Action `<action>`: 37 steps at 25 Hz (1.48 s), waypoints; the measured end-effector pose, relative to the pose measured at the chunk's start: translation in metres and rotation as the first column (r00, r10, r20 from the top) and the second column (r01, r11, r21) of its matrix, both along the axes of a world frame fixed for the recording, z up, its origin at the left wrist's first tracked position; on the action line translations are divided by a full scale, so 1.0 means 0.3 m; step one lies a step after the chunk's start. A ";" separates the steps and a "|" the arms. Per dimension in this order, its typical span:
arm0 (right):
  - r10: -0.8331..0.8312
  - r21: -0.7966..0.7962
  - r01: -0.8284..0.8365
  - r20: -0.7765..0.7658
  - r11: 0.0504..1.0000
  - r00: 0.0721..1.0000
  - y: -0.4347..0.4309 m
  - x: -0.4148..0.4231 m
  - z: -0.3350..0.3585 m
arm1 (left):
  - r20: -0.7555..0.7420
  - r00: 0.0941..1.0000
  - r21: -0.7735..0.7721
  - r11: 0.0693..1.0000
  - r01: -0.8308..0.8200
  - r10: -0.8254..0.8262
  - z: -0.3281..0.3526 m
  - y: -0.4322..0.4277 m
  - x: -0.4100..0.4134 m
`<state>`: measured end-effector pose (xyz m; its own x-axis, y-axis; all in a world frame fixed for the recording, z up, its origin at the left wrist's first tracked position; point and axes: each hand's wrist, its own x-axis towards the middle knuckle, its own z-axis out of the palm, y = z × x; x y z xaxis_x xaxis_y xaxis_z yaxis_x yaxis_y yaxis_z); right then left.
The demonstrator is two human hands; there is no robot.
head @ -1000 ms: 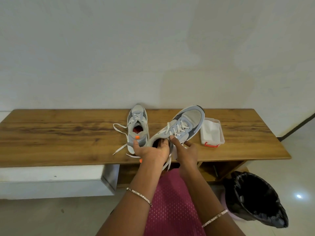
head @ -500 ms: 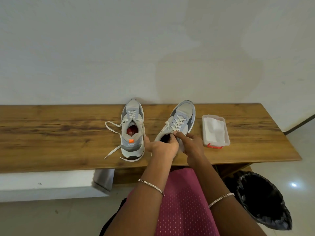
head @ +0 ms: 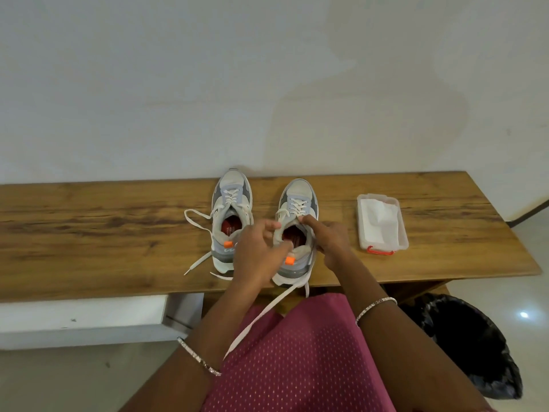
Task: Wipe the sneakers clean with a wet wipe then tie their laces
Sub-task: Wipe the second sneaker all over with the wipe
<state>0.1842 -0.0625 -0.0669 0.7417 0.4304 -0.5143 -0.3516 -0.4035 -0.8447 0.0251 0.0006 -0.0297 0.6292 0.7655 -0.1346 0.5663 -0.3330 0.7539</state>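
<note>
Here, on the long wooden surface (head: 89, 233), the left grey-and-white sneaker (head: 230, 221) stands at eleven o'clock, laces loose. The left hand (head: 255, 257) hides part of its heel and pinches the collar of the right grey-and-white sneaker (head: 297, 203), which sits at the near edge. The right hand (head: 329, 239) grips its tongue; one white lace (head: 267, 313) hangs over. A clear plastic wipe tub (head: 381, 223) lies at two o'clock; a black-lined bin (head: 475, 346) is partly hidden.

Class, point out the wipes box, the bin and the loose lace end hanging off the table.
wipes box (head: 381, 223): head view, white wipes inside.
bin (head: 472, 346): head view, black liner.
lace end (head: 261, 316): head view, mid-strand.
</note>
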 end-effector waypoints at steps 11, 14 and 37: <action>0.235 -0.138 -0.219 0.106 0.966 0.966 0.028 0.091 -0.009 | 0.100 0.995 -0.056 0.998 0.031 -0.026 -0.138 0.099 0.055; 0.301 -0.278 -0.218 0.305 0.935 0.904 0.031 0.073 -0.031 | 0.043 0.999 0.124 0.992 -0.019 0.013 -0.121 0.185 0.138; 0.088 -0.175 0.006 0.525 0.985 0.847 0.026 0.146 -0.018 | 0.116 0.993 -0.444 0.892 0.083 -0.034 0.022 0.278 0.167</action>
<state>0.2279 -0.0548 -0.0722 0.9044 0.4110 -0.1144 0.1492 -0.5560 -0.8177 0.0753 0.0839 -0.0230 0.7001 0.6007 -0.3861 0.4677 0.0229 0.8836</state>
